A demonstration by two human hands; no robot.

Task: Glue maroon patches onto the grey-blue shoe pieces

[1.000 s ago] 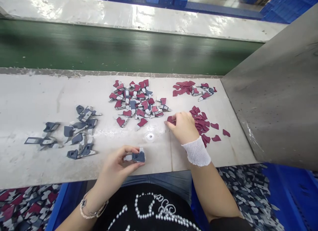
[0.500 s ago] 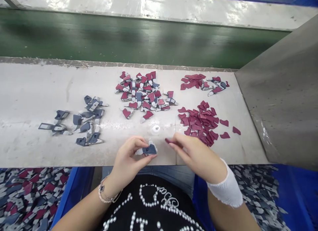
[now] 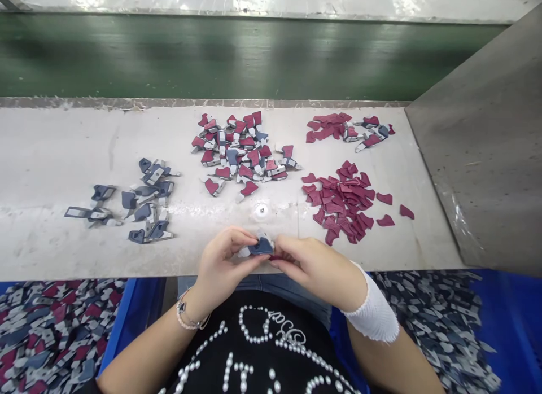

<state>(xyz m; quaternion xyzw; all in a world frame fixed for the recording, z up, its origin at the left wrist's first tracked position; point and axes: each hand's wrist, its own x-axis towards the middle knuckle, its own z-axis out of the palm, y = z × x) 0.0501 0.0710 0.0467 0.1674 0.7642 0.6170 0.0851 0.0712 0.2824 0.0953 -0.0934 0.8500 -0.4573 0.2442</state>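
Observation:
Near the bench's front edge, my left hand [image 3: 228, 257] is closed on a dark blue and grey plastic part [image 3: 261, 246], pinched between thumb and fingers. My right hand [image 3: 307, 262] is closed on a small maroon plate [image 3: 276, 258], mostly covered by the fingertips, right against the blue part. Whether the two pieces are joined I cannot tell. Right of my hands lies a pile of loose maroon plates [image 3: 345, 199]. Beyond them is a heap of blue-grey parts with maroon faces [image 3: 237, 151]. Blue-grey parts showing no maroon [image 3: 148, 199] lie to the left.
A second cluster of maroon plates and parts [image 3: 330, 126] lies at the back right, near a metal panel [image 3: 483, 145]. Blue bins below the bench hold mixed parts [image 3: 55, 332] at left and blue-grey parts [image 3: 436, 320] at right. A green strip [image 3: 254, 58] runs behind.
My right hand has moved left, bringing the maroon plate up against the blue-grey part. My left hand still holds that part. The view has shifted slightly.

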